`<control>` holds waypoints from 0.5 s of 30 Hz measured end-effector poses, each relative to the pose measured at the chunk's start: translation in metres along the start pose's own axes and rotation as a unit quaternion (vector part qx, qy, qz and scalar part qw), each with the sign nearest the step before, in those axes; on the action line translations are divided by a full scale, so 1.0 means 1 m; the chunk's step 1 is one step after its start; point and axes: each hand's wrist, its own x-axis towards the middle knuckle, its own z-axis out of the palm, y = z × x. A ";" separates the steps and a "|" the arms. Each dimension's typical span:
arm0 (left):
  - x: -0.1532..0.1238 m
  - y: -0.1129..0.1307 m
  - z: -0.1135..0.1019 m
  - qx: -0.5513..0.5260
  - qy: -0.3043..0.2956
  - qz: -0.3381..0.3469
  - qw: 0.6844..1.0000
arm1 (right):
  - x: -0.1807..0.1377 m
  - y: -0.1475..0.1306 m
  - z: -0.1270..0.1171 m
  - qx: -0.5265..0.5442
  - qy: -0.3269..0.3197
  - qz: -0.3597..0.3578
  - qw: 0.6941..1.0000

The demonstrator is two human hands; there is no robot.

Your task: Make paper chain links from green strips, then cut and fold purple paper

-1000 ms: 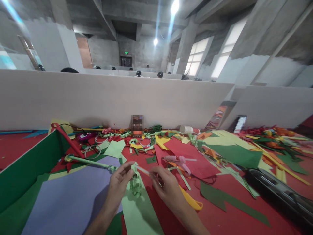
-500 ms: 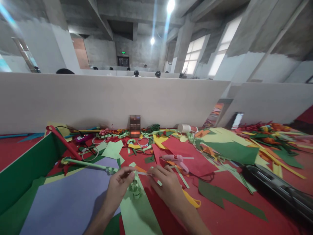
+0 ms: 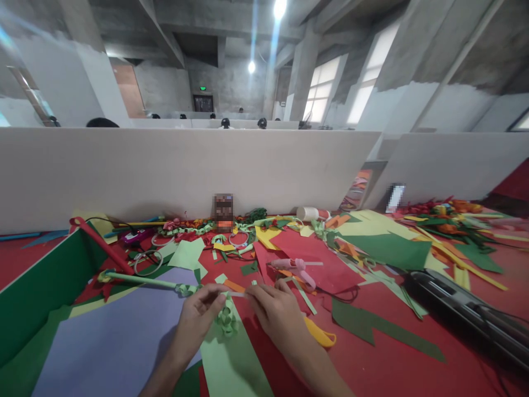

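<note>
My left hand (image 3: 198,318) and my right hand (image 3: 275,312) are close together low in the middle, over a red table. Both pinch a thin pale stick (image 3: 236,294) that runs between their fingertips. A curled light green paper strip (image 3: 227,320) hangs from the stick under my left fingertips. Below it lies a long light green paper sheet (image 3: 231,364). A long green-wrapped stem (image 3: 140,279) lies just left of my left hand, ending in a small curl.
A pink glue gun (image 3: 297,266) lies on red paper behind my right hand. Yellow scissor handles (image 3: 318,333) sit right of my wrist. A lilac sheet (image 3: 111,336), green card (image 3: 37,292), scraps and rings surround. A black long object (image 3: 467,317) lies right. A white partition (image 3: 185,171) stands behind.
Both hands have drifted slightly toward each other along the stick, and the view has shifted a little left and down. The curled green strip still hangs under my left fingers.
</note>
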 end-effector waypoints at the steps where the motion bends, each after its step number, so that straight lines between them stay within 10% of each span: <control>1: 0.000 -0.002 0.000 -0.002 0.005 -0.001 1.000 | 0.000 0.000 0.000 -0.002 -0.003 0.001 1.000; 15: 0.002 -0.007 0.000 -0.032 -0.010 -0.029 0.999 | -0.001 0.000 -0.006 0.018 -0.032 -0.005 0.999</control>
